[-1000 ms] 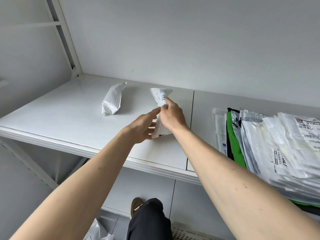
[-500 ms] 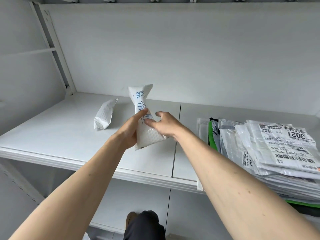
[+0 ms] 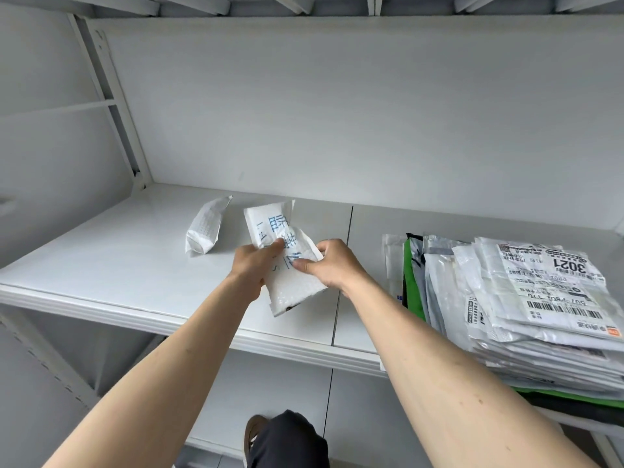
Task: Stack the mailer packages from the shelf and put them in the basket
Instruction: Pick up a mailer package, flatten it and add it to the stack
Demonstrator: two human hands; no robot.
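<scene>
A white bubble mailer with blue print (image 3: 288, 265) is held just above the white shelf (image 3: 111, 265), near its middle. My left hand (image 3: 253, 265) grips its left edge, thumb on the printed face. My right hand (image 3: 332, 265) pinches its right side. A second small white mailer (image 3: 206, 226) lies alone on the shelf to the left, behind my hands. A tall stack of white, grey and green mailer packages (image 3: 513, 298) sits on the right part of the shelf. The basket is not in view.
The shelf's back wall and a slotted upright post (image 3: 111, 106) close off the left and rear. Another shelf board runs overhead. Below the front edge I see my dark trouser leg and shoe (image 3: 270, 437).
Both hands lifted the printed mailer off the shelf, stood it up, then tilted it back so its printed face shows. The view shifted upward.
</scene>
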